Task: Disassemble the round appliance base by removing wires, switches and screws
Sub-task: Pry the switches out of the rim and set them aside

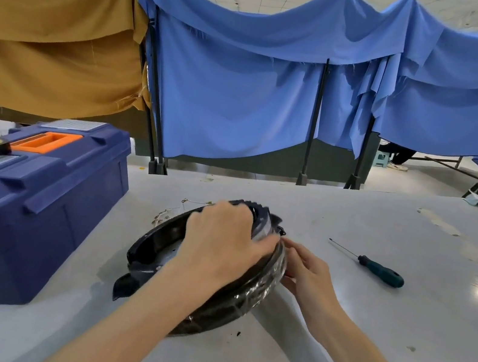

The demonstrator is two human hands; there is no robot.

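Base: round black plastic appliance base [155, 249], tilted.
Left hand [221, 238]: clasps its top edge.
Right hand [307, 272]: at right rim (grip unclear).

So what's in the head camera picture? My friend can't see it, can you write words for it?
A person's left hand grips the top of a round black appliance base on a pale table, while the right hand touches its rim. A green-handled screwdriver lies to the right, a blue toolbox to the left, with cloths hanging behind.
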